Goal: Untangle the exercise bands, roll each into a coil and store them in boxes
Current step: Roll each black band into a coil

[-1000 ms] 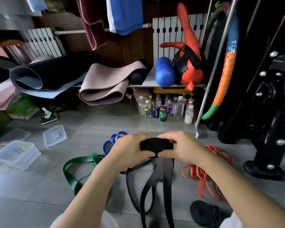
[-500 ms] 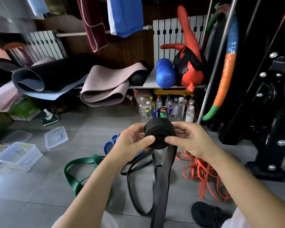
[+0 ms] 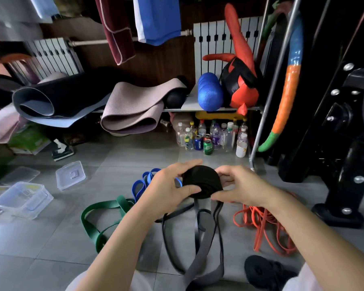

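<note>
Now your left hand [image 3: 168, 185] and right hand [image 3: 237, 185] pinch one black coil [image 3: 201, 181] between them. One green band [image 3: 97, 219] and one blue band [image 3: 141, 183] lie to their left, one orange band [image 3: 263, 223] to their right.

Left hand [image 3: 168, 189] and right hand [image 3: 241, 185], both curled

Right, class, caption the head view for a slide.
Left hand and right hand grip a part-rolled black band; green band, blue band and orange band lie on the floor.

My one wide-angle view sat on the head and faced forward and down, close above the left hand [image 3: 166, 186] and right hand [image 3: 239, 185], with the floor [image 3: 122, 162] beyond.
</note>
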